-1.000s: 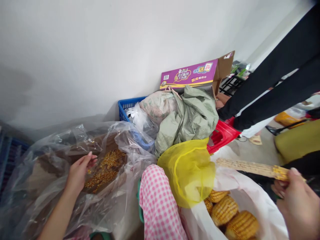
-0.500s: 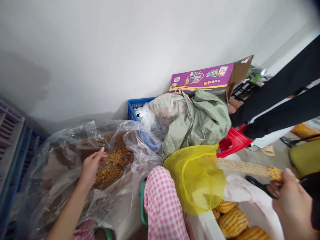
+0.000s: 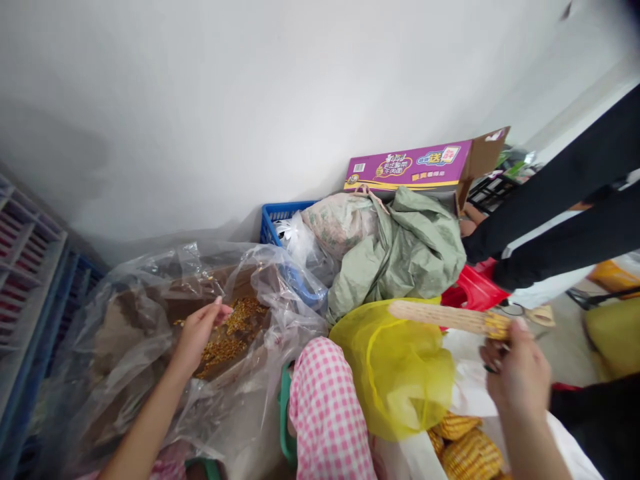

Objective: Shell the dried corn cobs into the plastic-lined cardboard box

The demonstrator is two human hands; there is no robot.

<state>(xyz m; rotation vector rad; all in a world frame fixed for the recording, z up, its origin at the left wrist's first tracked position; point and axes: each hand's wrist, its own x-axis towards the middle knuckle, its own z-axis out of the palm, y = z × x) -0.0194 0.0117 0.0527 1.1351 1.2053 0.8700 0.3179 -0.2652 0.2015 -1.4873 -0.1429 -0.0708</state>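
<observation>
- Since a second ago the right hand (image 3: 517, 377) has lifted and swung the cob (image 3: 445, 318) leftward; its bare tip now lies over the top edge of the yellow bag (image 3: 400, 377) instead of out to the right of it.
- Right-hand fingers are clamped round the cob's near end, where a few yellow kernels remain; the rest of the cob is stripped pale and lies almost level, pointing left.
- Left hand (image 3: 197, 333) reaches into the clear plastic bag (image 3: 125, 313), over the heap of loose kernels (image 3: 235, 327) at the bottom.
- Its fingers (image 3: 216, 312) lie close together and slightly curled, tips at the heap; I cannot tell whether they pinch any kernels.
- Between the two hands a knee in pink checked cloth (image 3: 325, 407) rises, just beside the yellow bag.
- Below the right hand, whole ears of corn (image 3: 470, 450) sit in a white bag (image 3: 465, 363), partly behind the yellow one.
- Behind stand a blue crate (image 3: 280, 217), a crumpled green sack (image 3: 410, 250) and a purple box (image 3: 415, 168) against the white wall.
- Another person's dark trouser legs (image 3: 560, 213) cross the right side, above a red stool (image 3: 475, 288).
</observation>
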